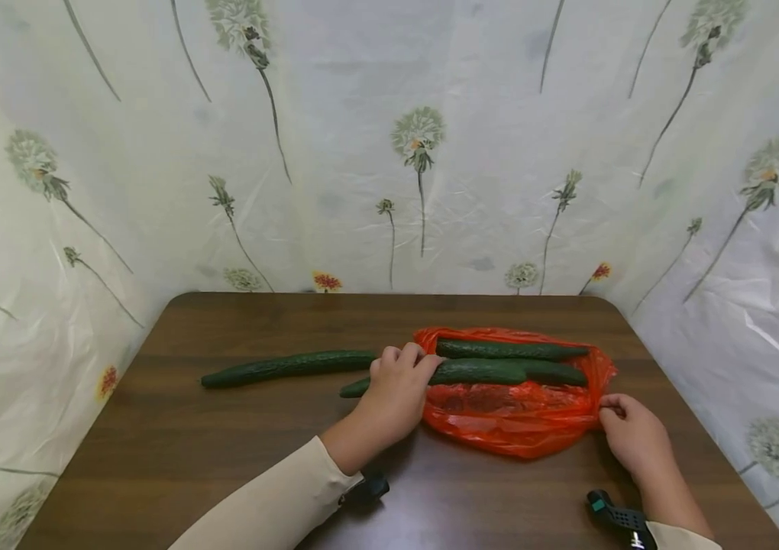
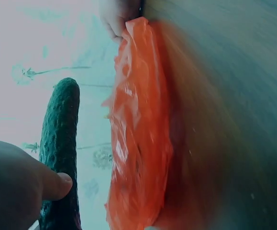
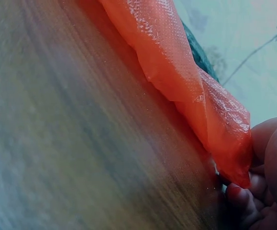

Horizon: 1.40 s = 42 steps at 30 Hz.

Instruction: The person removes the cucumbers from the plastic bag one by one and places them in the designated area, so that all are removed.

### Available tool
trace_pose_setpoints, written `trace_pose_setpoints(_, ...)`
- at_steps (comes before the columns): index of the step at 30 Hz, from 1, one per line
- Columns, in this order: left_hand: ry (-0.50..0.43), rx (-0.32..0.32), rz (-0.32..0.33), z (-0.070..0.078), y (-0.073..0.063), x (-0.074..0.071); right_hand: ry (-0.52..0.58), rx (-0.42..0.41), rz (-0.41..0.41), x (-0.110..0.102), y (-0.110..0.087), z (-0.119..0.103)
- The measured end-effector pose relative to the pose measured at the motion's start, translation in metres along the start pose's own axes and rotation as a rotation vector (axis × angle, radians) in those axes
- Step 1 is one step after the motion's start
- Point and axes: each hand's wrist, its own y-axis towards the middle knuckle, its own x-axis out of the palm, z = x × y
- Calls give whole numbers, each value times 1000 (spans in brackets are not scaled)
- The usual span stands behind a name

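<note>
My left hand [image 1: 396, 386] grips a long dark green cucumber [image 1: 475, 372] around its middle; its far end reaches over the red plastic bag [image 1: 513, 439]. In the left wrist view the thumb lies along this bumpy cucumber [image 2: 59, 127], which is held up beside the bag [image 2: 138, 129]. The bag lies with its opening facing up, and two more cucumbers, a rear one [image 1: 513, 350] and a front one [image 1: 557, 373], show inside. At the bag's right end my right hand [image 1: 637, 435] pinches the plastic, and the right wrist view shows the gathered corner [image 3: 234, 163] between fingers and thumb.
Left of the bag, another cucumber [image 1: 286, 367] lies on the brown wooden table [image 1: 259, 443], its right end behind my left hand. A dandelion-patterned sheet [image 1: 334, 153] hangs behind the table and along both sides.
</note>
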Motion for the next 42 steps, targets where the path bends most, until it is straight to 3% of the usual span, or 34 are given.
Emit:
trace_pose_setpoints(5,10,7,43,-8,-2,-3,-8,-10,20,-3,1,3)
trace_pose_setpoints(10,12,-7,41,-18,-5,-5,-11,-16,28,-2,2,3)
trace_pose_setpoints(24,4,-27,105,-51,-25,2,-8,15,17,3,2,4)
trace_pose_setpoints(42,33,-110,74,-88,-51,1,-21,-8,27,5,0,0)
